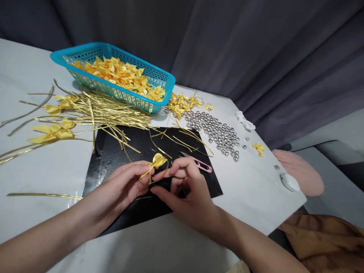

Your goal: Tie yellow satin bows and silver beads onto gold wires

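Observation:
My left hand (pixel 125 184) and my right hand (pixel 184 191) meet over a black sheet (pixel 119 149) on the white table (pixel 256 189). Between their fingertips they pinch a small yellow ribbon bow (pixel 158 160) with a thin gold wire tie hanging from it. Pink thread snips (pixel 199 162) lie on the sheet just behind my right hand.
A blue basket (pixel 113 77) full of yellow bows stands at the back. Several gold wire ties (pixel 105 110) and finished bows (pixel 57 131) lie at the left. Silver beads (pixel 218 132) are spread at the right, with a heap of bows (pixel 182 103) behind them. A grey curtain hangs behind.

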The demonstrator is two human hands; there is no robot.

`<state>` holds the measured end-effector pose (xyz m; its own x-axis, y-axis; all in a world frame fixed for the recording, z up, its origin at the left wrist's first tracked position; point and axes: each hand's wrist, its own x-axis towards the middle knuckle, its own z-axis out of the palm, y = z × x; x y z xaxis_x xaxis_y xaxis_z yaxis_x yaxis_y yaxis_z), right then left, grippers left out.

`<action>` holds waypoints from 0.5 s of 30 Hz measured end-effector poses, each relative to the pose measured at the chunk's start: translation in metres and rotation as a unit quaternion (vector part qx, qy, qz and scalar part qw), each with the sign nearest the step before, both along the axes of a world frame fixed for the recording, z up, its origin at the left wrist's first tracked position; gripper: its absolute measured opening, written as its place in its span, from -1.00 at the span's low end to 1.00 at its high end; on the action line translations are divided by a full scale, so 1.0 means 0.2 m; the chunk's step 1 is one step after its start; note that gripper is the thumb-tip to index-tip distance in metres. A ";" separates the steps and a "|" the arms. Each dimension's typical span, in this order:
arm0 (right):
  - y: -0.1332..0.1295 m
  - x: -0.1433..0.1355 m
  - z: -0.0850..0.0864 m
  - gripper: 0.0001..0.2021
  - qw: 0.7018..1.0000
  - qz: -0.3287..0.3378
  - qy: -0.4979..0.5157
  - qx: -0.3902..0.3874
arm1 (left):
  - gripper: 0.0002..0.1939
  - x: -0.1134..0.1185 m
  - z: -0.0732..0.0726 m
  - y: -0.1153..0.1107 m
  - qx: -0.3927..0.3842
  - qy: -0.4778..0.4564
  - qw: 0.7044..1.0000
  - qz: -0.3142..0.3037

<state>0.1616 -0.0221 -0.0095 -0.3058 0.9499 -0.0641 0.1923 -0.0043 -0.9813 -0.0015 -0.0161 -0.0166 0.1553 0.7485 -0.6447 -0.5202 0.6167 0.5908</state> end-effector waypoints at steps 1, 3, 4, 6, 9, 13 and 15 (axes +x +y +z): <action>-0.01 0.00 0.00 -0.67 1.000 0.001 -0.005 0.019 | -0.87 0.00 0.00 0.00 0.001 0.002 1.000 -0.004; -0.02 -0.02 -0.01 -0.66 0.999 -0.004 -0.012 0.052 | -0.87 0.01 0.01 0.00 0.000 0.007 1.000 -0.017; -0.03 -0.02 -0.02 -0.67 0.997 -0.015 -0.015 0.072 | -0.87 0.01 0.02 0.00 -0.002 0.009 1.000 -0.017; -0.05 -0.04 -0.03 -0.70 0.990 -0.042 -0.025 0.133 | -0.88 0.01 0.03 0.00 -0.012 0.013 1.000 -0.007; -0.08 -0.06 -0.05 -0.75 0.972 -0.073 -0.058 0.217 | -0.85 0.02 0.03 0.00 -0.019 0.012 1.000 0.003; -0.08 -0.05 -0.03 -0.76 0.968 -0.048 -0.067 0.236 | -0.84 0.02 0.03 0.00 -0.002 0.006 1.000 -0.017; -0.06 -0.03 0.01 -0.77 0.967 0.031 -0.061 0.247 | -0.84 0.01 0.02 0.01 -0.009 0.016 1.000 -0.017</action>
